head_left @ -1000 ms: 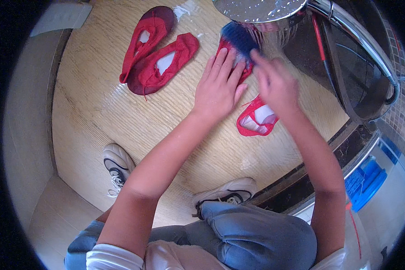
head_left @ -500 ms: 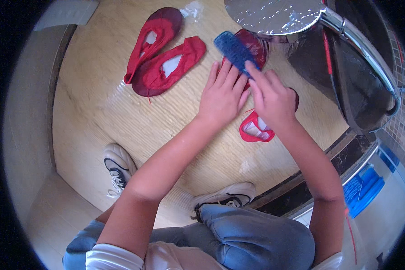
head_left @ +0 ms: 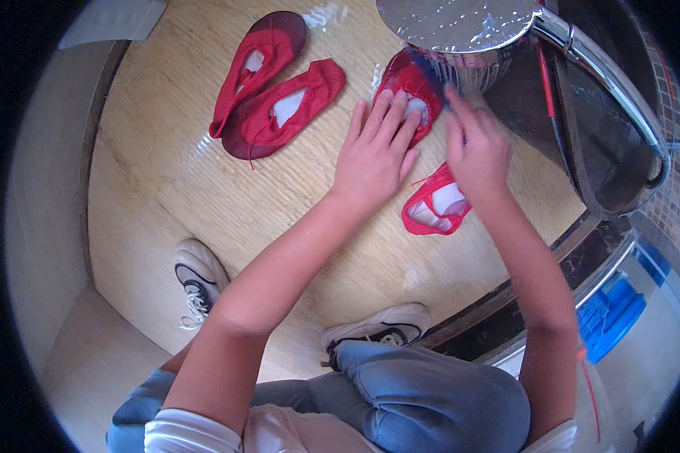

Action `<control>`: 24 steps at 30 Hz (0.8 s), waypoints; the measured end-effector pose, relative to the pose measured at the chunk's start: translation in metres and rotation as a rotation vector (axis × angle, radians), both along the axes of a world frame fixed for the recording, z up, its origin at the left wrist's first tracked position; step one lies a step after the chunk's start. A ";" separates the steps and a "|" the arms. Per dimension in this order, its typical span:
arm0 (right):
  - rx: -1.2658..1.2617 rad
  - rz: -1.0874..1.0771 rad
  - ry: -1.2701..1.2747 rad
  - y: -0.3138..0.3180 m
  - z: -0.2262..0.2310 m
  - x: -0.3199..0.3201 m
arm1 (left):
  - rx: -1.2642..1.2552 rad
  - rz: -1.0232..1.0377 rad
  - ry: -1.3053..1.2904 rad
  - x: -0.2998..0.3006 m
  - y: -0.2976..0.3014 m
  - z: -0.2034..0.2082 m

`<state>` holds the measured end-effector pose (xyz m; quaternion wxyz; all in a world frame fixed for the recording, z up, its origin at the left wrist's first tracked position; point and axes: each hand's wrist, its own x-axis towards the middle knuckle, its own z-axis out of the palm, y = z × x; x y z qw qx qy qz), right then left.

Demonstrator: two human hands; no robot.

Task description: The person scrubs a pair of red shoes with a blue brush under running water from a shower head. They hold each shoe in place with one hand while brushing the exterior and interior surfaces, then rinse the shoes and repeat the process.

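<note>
On tan wood-grain floor: touching red cloth slipper with unclenched left grip, clutching blurred blue brush in right grip.

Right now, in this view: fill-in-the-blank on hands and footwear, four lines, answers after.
1. The left hand rests on a ____ shoe.
2. The blurred blue brush is in the ____ hand.
3. Left of the hands, ____ other shoes of the first shoe's colour lie close together.
4. The left sneaker has ____ laces.

Missing words: red; right; two; white.
</note>
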<state>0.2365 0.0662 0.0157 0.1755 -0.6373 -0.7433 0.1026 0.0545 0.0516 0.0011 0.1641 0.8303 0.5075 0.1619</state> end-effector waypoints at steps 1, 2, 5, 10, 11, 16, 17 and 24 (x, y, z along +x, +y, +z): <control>-0.047 0.015 -0.018 -0.011 0.005 -0.009 | -0.005 0.001 0.004 0.000 -0.002 -0.003; -0.187 0.082 -0.011 -0.018 0.017 -0.017 | -0.010 0.002 0.008 -0.001 -0.004 -0.006; -0.058 -0.070 -0.063 -0.003 -0.002 0.013 | -0.013 0.001 0.003 0.002 -0.003 -0.002; -0.091 0.050 0.016 -0.021 0.007 -0.006 | 0.002 0.003 -0.002 0.001 -0.003 -0.004; -0.072 0.023 0.027 -0.021 0.004 -0.003 | -0.002 0.001 -0.005 0.001 -0.003 -0.004; 0.009 -0.070 0.063 -0.009 -0.004 0.013 | -0.006 0.003 0.015 0.000 -0.003 -0.001; 0.022 -0.066 0.072 -0.011 -0.002 0.009 | 0.001 0.006 0.008 0.001 -0.003 -0.003; -0.038 -0.068 -0.003 -0.016 0.000 0.014 | 0.007 0.014 0.035 0.000 -0.005 -0.002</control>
